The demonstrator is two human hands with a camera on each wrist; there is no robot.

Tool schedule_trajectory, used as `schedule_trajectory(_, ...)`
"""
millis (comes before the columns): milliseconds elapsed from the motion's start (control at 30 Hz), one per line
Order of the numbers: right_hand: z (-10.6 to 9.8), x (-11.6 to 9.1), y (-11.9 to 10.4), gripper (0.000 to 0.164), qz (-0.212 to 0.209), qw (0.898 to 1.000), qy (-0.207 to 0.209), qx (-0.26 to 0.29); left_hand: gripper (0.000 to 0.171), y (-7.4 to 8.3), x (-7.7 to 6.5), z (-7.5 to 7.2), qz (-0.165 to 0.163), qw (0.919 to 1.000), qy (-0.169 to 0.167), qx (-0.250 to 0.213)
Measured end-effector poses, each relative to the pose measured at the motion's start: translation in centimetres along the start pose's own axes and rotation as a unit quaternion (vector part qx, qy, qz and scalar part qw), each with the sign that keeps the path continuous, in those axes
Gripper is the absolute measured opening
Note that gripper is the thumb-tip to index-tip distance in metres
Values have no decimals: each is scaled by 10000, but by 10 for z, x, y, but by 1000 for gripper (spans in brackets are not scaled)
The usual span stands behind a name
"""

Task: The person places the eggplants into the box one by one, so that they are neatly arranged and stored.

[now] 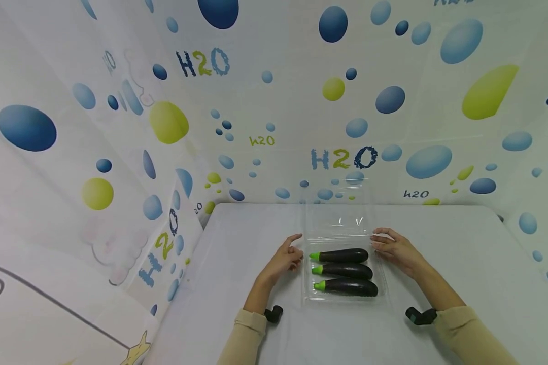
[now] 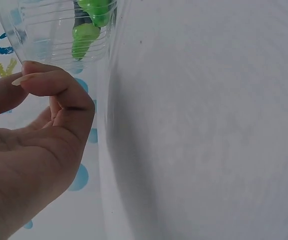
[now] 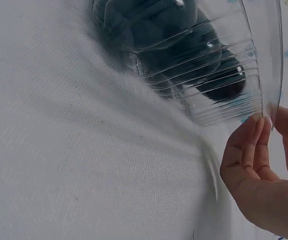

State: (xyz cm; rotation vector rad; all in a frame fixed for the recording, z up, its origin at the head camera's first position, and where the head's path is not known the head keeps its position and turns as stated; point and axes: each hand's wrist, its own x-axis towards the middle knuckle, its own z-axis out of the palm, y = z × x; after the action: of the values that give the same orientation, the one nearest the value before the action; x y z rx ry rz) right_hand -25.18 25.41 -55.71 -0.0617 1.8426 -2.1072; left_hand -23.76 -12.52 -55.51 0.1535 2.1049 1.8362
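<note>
A clear plastic clamshell container [image 1: 338, 300] lies on the white table with its lid [image 1: 338, 219] raised at the back. Three dark eggplants [image 1: 347, 270] with bright green stem ends lie crosswise in it. My left hand [image 1: 284, 259] is at the container's left side, fingers bent; in the left wrist view thumb and fingertips meet at its corner, next to the green stem ends [image 2: 86, 37]. At the right side, my right hand [image 1: 398, 253] pinches the clear rim between thumb and fingers [image 3: 244, 150].
The white table [image 1: 237, 228] meets a wall sheet [image 1: 292, 101] printed with blue and green drops and H2O lettering behind the lid. Small black cameras sit on the left wrist [image 1: 274, 314] and the right wrist [image 1: 421, 316].
</note>
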Motion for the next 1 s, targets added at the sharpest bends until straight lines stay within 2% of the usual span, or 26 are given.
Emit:
schedule_trajectory(200,1,-1,0,28,-26,9999,-59,139,62,1,-2,1,189,9998,-79,-77)
schedule_trajectory(367,0,-4,0,28,-1,10000,-11,68,56,-1,-1,0,254,9994,-68,-221)
schedule_trajectory(567,-7,-9,2,13,2,9980,28,-625,43,-3,0,0,333,9992,-70,-212)
schedule_trajectory(767,-7,-18,-1,33,-76,9920,208,-1244,28,-4,-1,0,338,9990,-83,-263)
schedule_trajectory(900,0,-31,-4,48,-292,9818,443,-1822,24,-4,-1,1,334,9990,-57,-304)
schedule_trajectory(1000,5,-44,-5,51,-466,9737,454,-2185,21,-4,-1,2,333,9990,-11,-299)
